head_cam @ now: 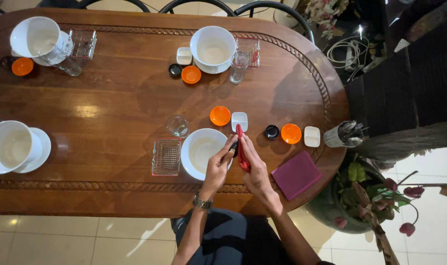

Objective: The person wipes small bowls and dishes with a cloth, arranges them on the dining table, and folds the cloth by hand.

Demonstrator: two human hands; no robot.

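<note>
Both hands, left (218, 167) and right (253, 167), on a red cloth (241, 149) beside a white bowl (200, 152).

Metal wristwatch (202, 202), dark clothing, bare forearms

We see a glossy, polished wooden table (110, 113), a smooth white ceramic bowl (201, 152) near its front edge, clear glass tumblers (177, 125), and a matt purple cloth (296, 174).

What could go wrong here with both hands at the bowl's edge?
1. The left hand and right hand work a small dark item and a red cloth right beside the bowl; a slip could knock it.
2. The white dish and orange dish sit just beyond the cloth and could get pushed.
</note>
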